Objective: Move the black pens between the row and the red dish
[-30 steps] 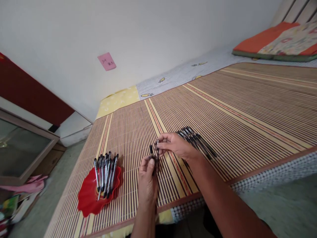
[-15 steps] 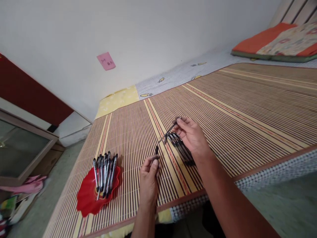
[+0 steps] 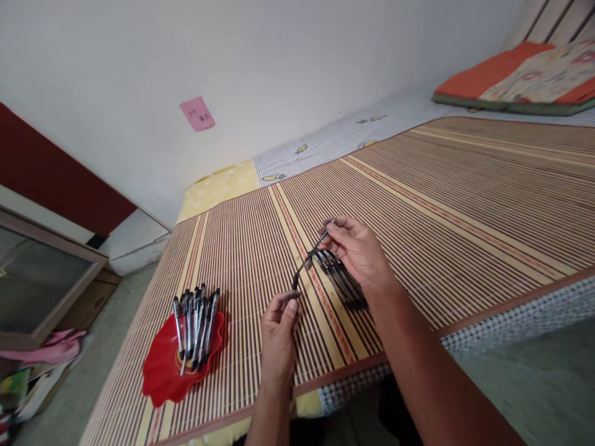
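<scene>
My left hand (image 3: 279,328) pinches a pen barrel (image 3: 295,282) whose black end points up and away; its lower part is hidden in the fingers. My right hand (image 3: 356,248) is closed on the far end of a thin dark pen refill (image 3: 316,245). The refill slants down to the left, and its near tip meets the black end of the barrel; I cannot tell how far inside it is. Under and beside my right hand, a row of dark pens (image 3: 339,279) lies on the striped mat (image 3: 251,260).
A red wavy-edged plate (image 3: 160,371) at the left holds several clear pens with black caps (image 3: 198,322). Folded orange bedding (image 3: 493,71) lies at the far right. A pink note (image 3: 198,114) is stuck on the wall. The bed's front edge (image 3: 344,387) is close to me.
My right hand has moved slightly down and left, bringing the refill's tip to the barrel's black end. The barrel now tilts a little toward the refill. My left hand has barely moved.
</scene>
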Available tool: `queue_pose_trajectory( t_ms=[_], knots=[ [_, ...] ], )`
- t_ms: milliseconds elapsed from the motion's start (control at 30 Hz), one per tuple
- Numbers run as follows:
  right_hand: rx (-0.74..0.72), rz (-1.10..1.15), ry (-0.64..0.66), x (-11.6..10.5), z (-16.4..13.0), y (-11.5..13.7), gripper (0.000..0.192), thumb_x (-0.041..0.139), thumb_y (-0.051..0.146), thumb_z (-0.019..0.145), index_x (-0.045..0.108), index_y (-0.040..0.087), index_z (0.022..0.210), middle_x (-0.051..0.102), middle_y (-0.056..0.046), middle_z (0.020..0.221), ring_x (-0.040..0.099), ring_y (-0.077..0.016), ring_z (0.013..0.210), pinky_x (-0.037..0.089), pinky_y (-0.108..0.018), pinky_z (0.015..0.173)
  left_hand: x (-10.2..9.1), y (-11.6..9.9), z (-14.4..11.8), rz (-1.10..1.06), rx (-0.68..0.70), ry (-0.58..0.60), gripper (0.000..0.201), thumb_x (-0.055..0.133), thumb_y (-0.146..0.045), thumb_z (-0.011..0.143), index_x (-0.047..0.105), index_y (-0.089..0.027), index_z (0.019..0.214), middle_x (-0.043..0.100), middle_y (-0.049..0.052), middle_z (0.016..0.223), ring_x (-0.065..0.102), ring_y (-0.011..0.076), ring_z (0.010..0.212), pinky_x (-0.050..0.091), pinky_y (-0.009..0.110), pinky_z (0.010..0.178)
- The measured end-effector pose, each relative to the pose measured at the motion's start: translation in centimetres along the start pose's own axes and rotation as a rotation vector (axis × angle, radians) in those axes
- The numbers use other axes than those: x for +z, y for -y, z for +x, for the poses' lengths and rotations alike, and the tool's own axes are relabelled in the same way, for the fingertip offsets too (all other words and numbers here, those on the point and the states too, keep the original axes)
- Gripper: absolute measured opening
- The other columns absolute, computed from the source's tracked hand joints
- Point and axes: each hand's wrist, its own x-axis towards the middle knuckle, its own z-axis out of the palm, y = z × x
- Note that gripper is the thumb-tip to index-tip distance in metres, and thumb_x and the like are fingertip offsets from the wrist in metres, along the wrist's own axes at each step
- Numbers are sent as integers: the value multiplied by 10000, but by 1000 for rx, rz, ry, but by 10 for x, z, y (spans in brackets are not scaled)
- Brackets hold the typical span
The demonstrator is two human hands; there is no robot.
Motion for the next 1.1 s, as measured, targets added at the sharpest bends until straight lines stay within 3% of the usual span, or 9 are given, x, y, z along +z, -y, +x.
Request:
queue_pose_trajectory(
  t_ms=[167,433,533,667,800,1100],
  knots=[
    [-40,-117,31,-1,-1,8,266,847,311,700,644,191,823,700,11,773,648,-94,603,583,-227,605,-3,-3,1,215,97,-15,234,736,-380,836,739,-202,987,698,45,971,628,173,921,481,264,836],
    [-74,-260,173,-1,-4,10,214,791,338,778,687,185,885,702,-3,772,641,-98,597,571,-236,582,-2,-4,0,269,140,2,198,745,-352,832,732,-201,958,695,34,943,628,167,903,480,251,820],
    [-1,-304,281,2,-7,7,237,787,353,774,692,183,908,714,-16,811,650,-104,629,562,-240,594,1,-3,-2,189,75,28,225,744,-367,837,719,-187,971,665,16,847,594,120,745,467,204,685],
    [105,-361,401,3,-8,-3,221,775,335,771,699,176,904,716,-23,800,638,-106,655,521,-221,583,5,-4,-3,14,-25,65,283,756,-407,826,703,-170,971,571,-27,663,436,64,519,335,162,471],
    [161,-433,510,3,-9,-14,164,755,277,772,717,170,891,674,5,717,583,-93,610,472,-215,567,7,-6,-4,-124,-81,57,327,798,-416,784,698,-160,962,589,-9,668,498,75,569,349,152,488],
    [234,-496,652,3,-9,-16,171,720,256,778,744,173,926,719,-16,830,625,-123,742,483,-243,683,7,-8,-4,-277,-140,110,338,789,-414,801,668,-126,929,577,-2,644,448,64,516,321,155,463]
  ],
)
